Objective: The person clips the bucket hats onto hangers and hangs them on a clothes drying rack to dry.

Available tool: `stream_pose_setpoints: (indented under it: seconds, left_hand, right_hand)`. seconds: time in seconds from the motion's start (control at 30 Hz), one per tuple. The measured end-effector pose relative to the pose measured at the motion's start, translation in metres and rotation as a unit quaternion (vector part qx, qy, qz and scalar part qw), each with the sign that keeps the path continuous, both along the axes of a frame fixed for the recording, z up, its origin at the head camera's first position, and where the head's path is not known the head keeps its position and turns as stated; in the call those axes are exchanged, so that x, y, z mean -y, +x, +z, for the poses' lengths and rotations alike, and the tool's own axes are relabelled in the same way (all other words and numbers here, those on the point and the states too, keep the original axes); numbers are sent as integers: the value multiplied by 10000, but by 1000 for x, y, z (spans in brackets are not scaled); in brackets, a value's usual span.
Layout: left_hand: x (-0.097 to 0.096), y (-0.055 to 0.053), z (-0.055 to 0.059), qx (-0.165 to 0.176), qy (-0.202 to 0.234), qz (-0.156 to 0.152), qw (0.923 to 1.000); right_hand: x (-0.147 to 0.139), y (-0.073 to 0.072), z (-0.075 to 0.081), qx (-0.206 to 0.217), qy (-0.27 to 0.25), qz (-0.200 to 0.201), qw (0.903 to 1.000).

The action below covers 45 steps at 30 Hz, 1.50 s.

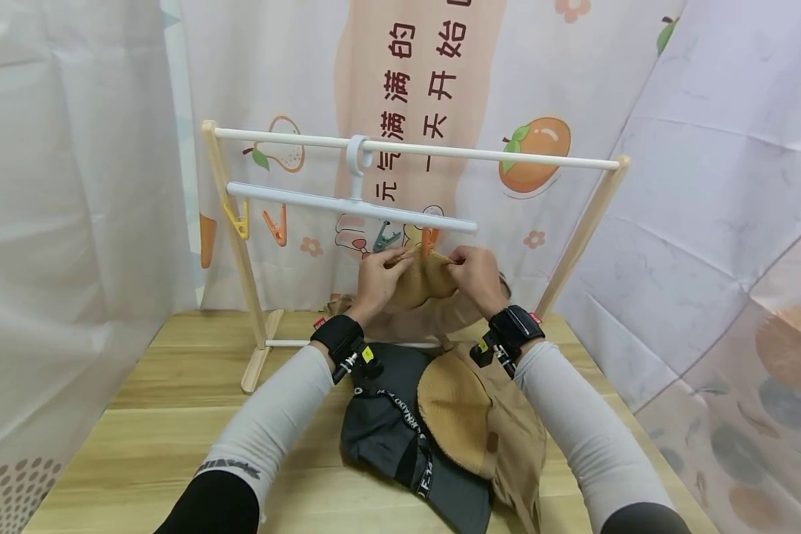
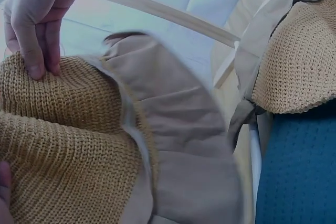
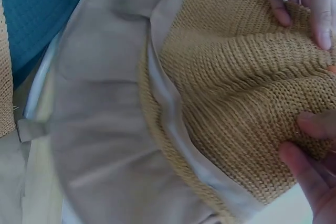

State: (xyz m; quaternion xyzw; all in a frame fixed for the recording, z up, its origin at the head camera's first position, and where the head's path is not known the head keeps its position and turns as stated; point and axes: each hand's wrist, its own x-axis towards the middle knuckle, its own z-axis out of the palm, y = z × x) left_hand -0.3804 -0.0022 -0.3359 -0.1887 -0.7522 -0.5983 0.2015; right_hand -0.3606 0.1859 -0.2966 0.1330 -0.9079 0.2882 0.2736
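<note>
A sun hat with a tan knitted crown and a beige fabric brim hangs by its crown from an orange clip. That clip is on a pale blue hanger. My left hand pinches the crown left of the clip; my right hand pinches it on the other side. In the right wrist view the knit lies in folds between both hands. The brim spreads below the crown, its inner band showing. Only a bit of my left fingers shows in the left wrist view.
The hanger hooks over the white rail of a wooden rack. Yellow, orange and green clips also hang from it. On the wooden table, a dark cap lies beside another tan hat. Printed curtains surround it.
</note>
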Motion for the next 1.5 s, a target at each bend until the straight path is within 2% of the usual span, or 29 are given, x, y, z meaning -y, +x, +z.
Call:
stream_pose_setpoints:
  seconds: [0.17,0.47,0.67,0.93,1.23,1.37,1.5]
  left_hand:
    - [1,0,-3,4,-98,10,10000]
    - [7,3,-11,-60,-492,115,9987]
    - [11,5,-16,-42,-588,143,9982]
    - [19,12,-21,-49,-625,424,9971]
    - [36,15,-32,-51,-838,682,9941]
    - [44,16,-39,-123,-801,803,9935]
    - [49,16,-40,-63,-829,921,9923]
  right_hand:
    - [2,0,-4,213,-26,-35,9998]
    - [3,-1,-7,1096,-124,-86,9939]
    - [2,-5,-10,1384,-152,-5,9903]
    - [3,-6,-16,1520,-186,118,9881]
    - [3,-4,-19,1647,-228,71,9861]
    - [5,-2,-22,1518,-316,67,9879]
    - [5,0,-20,1318,-270,-23,9909]
